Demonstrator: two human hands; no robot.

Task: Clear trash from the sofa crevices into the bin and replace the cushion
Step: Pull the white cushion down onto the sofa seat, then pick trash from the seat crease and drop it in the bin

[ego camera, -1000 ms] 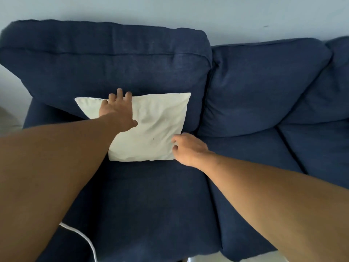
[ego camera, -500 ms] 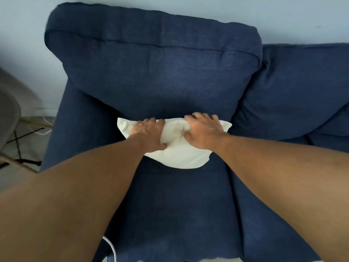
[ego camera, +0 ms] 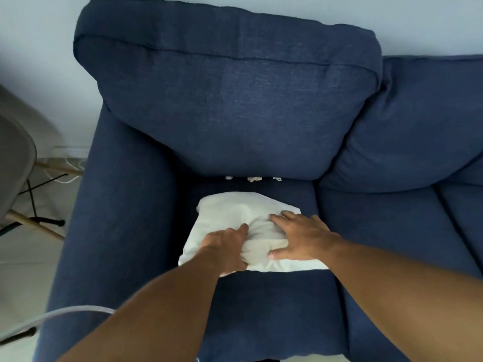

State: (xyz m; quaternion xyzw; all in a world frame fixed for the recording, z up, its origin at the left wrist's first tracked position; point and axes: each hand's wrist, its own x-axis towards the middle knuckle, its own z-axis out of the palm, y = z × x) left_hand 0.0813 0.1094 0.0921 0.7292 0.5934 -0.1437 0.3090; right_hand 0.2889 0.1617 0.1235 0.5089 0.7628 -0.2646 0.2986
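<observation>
Both hands clutch white cushion (ego camera: 235,212) on sofa seat (ego camera: 261,304): left hand (ego camera: 224,248) bunching fabric, right hand (ego camera: 300,237) gripping; trash scraps (ego camera: 253,178) at 12 o'clock.

**Home living room**

I read this as domestic: a navy fabric sofa (ego camera: 235,105) against a plain pale wall (ego camera: 39,35). Left of the sofa, a grey chair (ego camera: 13,163) on wooden legs, pale tiled floor (ego camera: 28,259), loose white cable (ego camera: 69,168).
</observation>
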